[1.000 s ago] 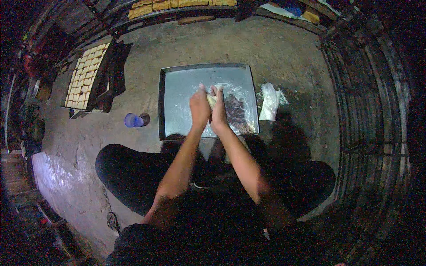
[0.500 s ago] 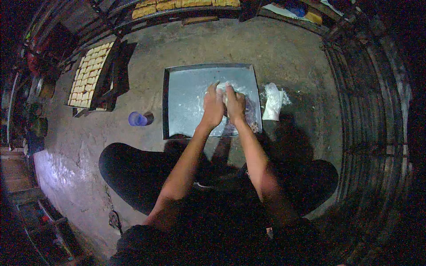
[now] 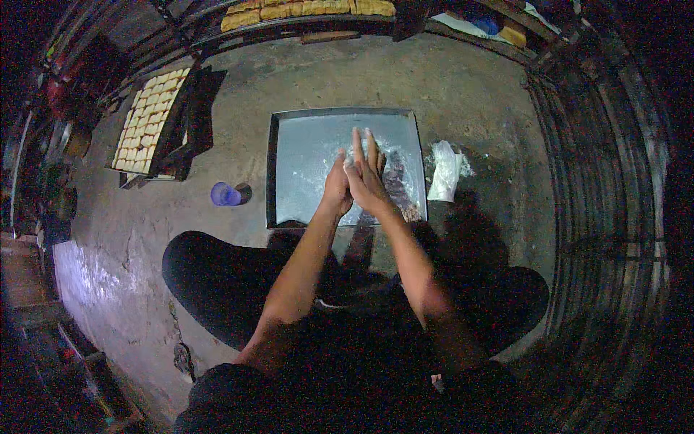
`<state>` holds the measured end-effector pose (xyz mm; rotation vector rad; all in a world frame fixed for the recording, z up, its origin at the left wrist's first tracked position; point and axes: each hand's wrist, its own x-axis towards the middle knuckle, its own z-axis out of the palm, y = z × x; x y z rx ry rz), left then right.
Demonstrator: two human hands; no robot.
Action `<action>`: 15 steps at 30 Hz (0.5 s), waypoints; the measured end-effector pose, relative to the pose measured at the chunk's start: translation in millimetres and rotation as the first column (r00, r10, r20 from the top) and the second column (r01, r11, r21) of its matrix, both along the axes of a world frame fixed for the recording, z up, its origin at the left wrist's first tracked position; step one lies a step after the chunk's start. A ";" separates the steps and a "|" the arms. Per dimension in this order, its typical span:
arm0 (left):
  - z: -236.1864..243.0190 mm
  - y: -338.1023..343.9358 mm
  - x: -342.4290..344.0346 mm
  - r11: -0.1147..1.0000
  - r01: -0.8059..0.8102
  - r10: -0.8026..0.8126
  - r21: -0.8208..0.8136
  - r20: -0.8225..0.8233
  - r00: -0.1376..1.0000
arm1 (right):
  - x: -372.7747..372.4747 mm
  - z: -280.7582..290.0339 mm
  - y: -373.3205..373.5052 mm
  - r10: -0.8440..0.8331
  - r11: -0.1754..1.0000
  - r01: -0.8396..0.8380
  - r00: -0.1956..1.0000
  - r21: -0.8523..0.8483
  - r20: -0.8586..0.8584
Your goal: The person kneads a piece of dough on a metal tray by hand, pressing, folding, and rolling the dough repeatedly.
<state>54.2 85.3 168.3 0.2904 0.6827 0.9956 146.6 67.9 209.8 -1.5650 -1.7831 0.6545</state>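
My left hand (image 3: 336,186) and my right hand (image 3: 369,186) are pressed together, palm toward palm, above a shallow metal tray (image 3: 293,159) on the floor. The right hand lies partly over the left, with its fingers stretched toward the far side. Part of the left hand's fingers are hidden behind it. Whether anything small lies between the palms I cannot tell. White powder dusts the middle of the tray, and small brownish crumbs (image 3: 412,213) sit in its near right corner.
A white bag (image 3: 443,173) with spilled powder lies right of the tray. To the left stands a bluish cup (image 3: 223,194). Farther left, a tilted tray holds rows of pale pieces (image 3: 150,116). Golden bread-like blocks (image 3: 303,10) line a far shelf; corrugated panels (image 3: 600,195) rise at right.
My hands, earlier side by side and cupped, have come together. The right hand has moved left across the left one, and its fingers have straightened.
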 end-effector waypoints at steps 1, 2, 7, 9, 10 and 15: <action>-4.9 3.3 -4.4 0.999 -0.012 0.016 0.034 -0.123 0.992 | -3.4 -1.0 2.0 -0.035 0.999 0.035 0.995 0.000 -0.096; -9.9 5.5 -8.3 0.997 -0.021 0.037 0.068 -0.244 0.969 | -7.6 -2.0 3.6 -0.068 0.998 0.069 0.979 -0.004 -0.192; 22.0 10.6 -6.8 0.974 -0.135 0.212 0.184 -0.518 0.829 | -17.0 16.2 4.7 -0.351 0.924 0.140 0.677 -0.355 -0.647; 28.7 11.3 -3.4 0.876 -0.091 0.430 0.474 -0.680 0.594 | -19.8 23.5 3.6 -0.520 0.831 0.070 0.454 -0.552 -0.724; 37.4 10.3 -2.3 0.804 -0.029 0.540 0.594 -0.708 0.455 | -19.3 21.8 3.3 -0.604 0.771 0.014 0.330 -0.636 -0.725; 37.5 1.5 8.4 0.722 0.352 0.574 0.596 -0.800 0.177 | -13.2 -0.4 12.9 -0.608 0.793 0.108 0.220 -0.600 -0.763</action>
